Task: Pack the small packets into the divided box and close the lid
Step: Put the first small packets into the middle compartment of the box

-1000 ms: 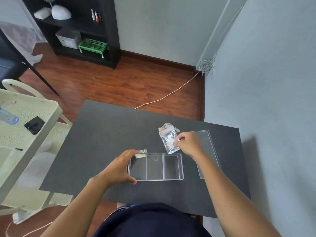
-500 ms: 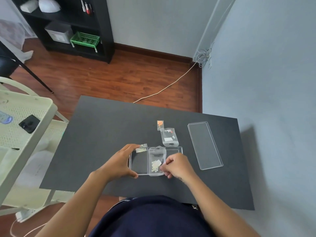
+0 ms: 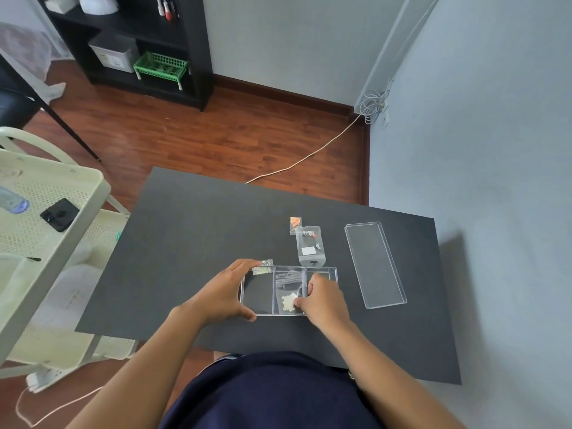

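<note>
A clear divided box point(image 3: 331, 271) with three compartments lies on the black table point(image 3: 192, 243). My left hand point(image 3: 224, 292) grips its left end. My right hand point(image 3: 323, 300) presses a clear packet of pale beads point(image 3: 288, 300) into the middle compartment, fingertips on the packet. A small silvery packet point(image 3: 263, 266) lies at the box's far left corner. Behind the box lie a larger clear zip packet point(image 3: 309, 249) and a small orange packet point(image 3: 294, 223). The clear lid point(image 3: 374, 263) lies flat to the right.
A cream trolley point(image 3: 55, 230) holding a black phone point(image 3: 59, 214) and a bottle stands left of the table. A grey wall runs along the right side. A cable point(image 3: 306, 159) crosses the wooden floor beyond the table, in front of a black shelf unit.
My right hand carried the bead packet down from above the table into the middle compartment and now pushes it flat. The left hand stayed on the box.
</note>
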